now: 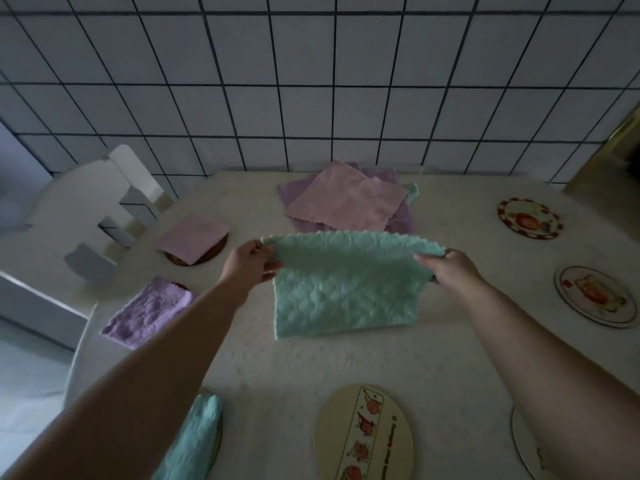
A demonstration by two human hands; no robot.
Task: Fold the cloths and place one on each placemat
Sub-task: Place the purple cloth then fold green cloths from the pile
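A mint green cloth [346,289] hangs over the middle of the table, its lower edge touching the tabletop. My left hand [247,265] pinches its upper left corner and my right hand [450,268] pinches its upper right corner. A pile of unfolded cloths [346,199], pink on top of purple, lies at the back. A folded pink cloth [192,239] covers a round placemat on the left, a folded purple cloth [149,313] covers another, and a folded green cloth [192,441] lies on a third at the front left.
Bare round placemats lie at the back right [530,218], the right [595,296], the front centre [363,434] and the front right corner [526,445]. A white chair [90,216] stands at the table's left side. A tiled wall rises behind the table.
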